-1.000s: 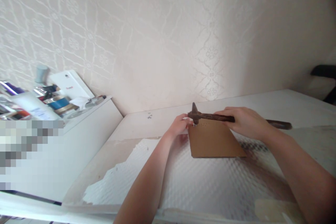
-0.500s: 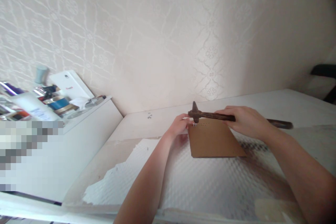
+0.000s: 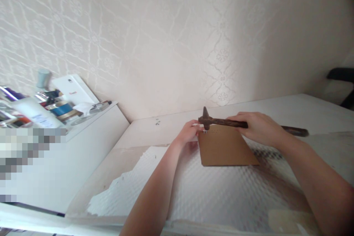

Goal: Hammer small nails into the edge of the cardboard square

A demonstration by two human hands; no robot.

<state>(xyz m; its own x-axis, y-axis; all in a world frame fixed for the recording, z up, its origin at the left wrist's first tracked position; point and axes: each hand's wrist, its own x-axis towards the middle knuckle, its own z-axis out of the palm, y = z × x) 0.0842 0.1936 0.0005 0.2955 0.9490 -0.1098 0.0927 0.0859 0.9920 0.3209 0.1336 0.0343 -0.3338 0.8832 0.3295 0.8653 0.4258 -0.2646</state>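
Note:
A dark, worn hammer (image 3: 225,122) is gripped in my right hand (image 3: 257,127), its fingers wrapped round the handle. The hammer's head hangs over the far left corner of a brown board (image 3: 225,149), close to the fingers of my left hand (image 3: 190,131). Those fingers are bent together at that corner, and what they pinch is too small to make out. Small pale nail-like bits (image 3: 205,131) stand at the board's far edge, with a row of tiny dark marks to their right.
Beneath the board lies a white textured sheet (image 3: 132,180) on a pale table (image 3: 124,132). Several small dark bits (image 3: 157,121) lie near the wall. At left, a white cabinet (image 3: 91,147) carries a white box (image 3: 74,90) and assorted items. A black object (image 3: 341,75) stands at far right.

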